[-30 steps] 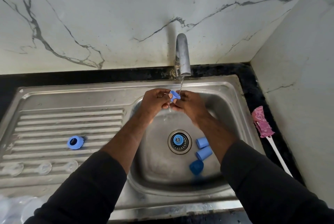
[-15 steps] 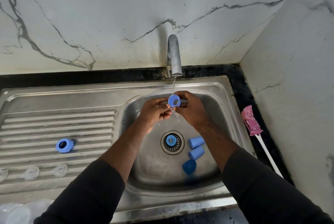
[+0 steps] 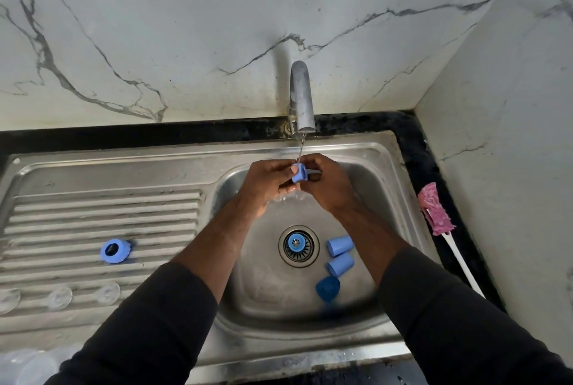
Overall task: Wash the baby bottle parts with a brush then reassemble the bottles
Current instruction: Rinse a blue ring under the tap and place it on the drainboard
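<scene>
Under the thin stream from the tap [image 3: 301, 96] both hands hold a small blue bottle ring [image 3: 299, 174] over the sink basin [image 3: 235, 316]. My left hand [image 3: 266, 181] pinches it from the left and my right hand [image 3: 325, 184] grips it from the right. Three blue caps lie in the basin right of the drain [image 3: 299, 246]: two light ones [image 3: 340, 245] [image 3: 340, 264] and a darker one [image 3: 327, 288]. Another blue ring [image 3: 114, 250] sits on the ribbed drainboard [image 3: 93, 214]. Clear teats [image 3: 59, 297] rest near the drainboard's front.
A pink bottle brush [image 3: 435, 209] with a white handle lies on the black counter [image 3: 424, 161] right of the sink. Clear bottle bodies [image 3: 28, 363] show blurred at the bottom left corner. Marble walls close in behind and on the right.
The blue ring has been turned between the fingers under the water, its opening no longer facing up. Both hands stay under the tap.
</scene>
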Action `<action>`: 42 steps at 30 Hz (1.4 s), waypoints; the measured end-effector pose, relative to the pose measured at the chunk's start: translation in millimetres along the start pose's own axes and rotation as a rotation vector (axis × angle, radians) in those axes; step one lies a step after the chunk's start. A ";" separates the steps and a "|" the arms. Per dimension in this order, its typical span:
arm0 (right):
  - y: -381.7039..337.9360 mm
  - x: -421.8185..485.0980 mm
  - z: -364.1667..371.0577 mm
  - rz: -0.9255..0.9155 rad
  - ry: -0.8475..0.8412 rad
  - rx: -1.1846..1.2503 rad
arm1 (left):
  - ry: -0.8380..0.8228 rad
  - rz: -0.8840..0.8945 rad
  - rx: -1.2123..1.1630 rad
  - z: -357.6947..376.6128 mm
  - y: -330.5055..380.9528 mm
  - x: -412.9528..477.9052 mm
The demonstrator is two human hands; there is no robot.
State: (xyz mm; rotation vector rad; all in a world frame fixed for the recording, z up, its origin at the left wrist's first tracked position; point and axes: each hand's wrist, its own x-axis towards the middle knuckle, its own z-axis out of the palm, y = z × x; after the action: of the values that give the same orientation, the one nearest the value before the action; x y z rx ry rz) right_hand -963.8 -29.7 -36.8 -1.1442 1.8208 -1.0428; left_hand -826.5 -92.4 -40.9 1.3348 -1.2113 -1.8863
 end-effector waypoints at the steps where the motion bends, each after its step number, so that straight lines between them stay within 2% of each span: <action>1: 0.5 0.7 0.4 0.018 0.002 0.023 | -0.007 0.012 0.007 -0.7 1.1 -0.8; 6: -0.8 3.6 2.1 0.150 -0.027 0.262 | -0.013 0.077 0.064 -4.0 5.7 -5.1; 11: 1.3 1.4 8.5 0.180 -0.057 0.265 | 0.083 0.110 0.137 -5.1 5.8 -12.7; 14: -0.6 -6.3 15.7 0.228 -0.074 0.313 | 0.080 0.119 0.176 -9.5 0.9 -20.4; 21: 0.9 -46.4 30.6 0.391 -0.076 0.385 | 0.048 -0.033 0.203 -25.8 -16.0 -55.8; 26: -13.7 -67.7 48.1 0.275 -0.188 0.248 | 0.103 0.021 0.339 -54.9 -24.2 -86.8; 31: -41.7 -78.8 79.2 0.043 -0.157 0.019 | 0.162 0.182 0.662 -95.9 -11.0 -116.4; 37: -43.8 -94.1 126.2 -0.021 -0.171 -0.179 | 0.229 0.098 0.743 -145.4 -11.4 -151.2; 42: -85.2 -90.3 188.0 -0.179 -0.240 -0.203 | 0.353 0.108 0.726 -206.9 8.6 -182.1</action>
State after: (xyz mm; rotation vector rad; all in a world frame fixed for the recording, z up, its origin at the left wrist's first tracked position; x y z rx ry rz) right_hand -739.5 -15.8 -21.0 -1.5087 1.6839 -0.7898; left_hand -567.8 -24.6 26.1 1.8140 -1.8022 -1.0836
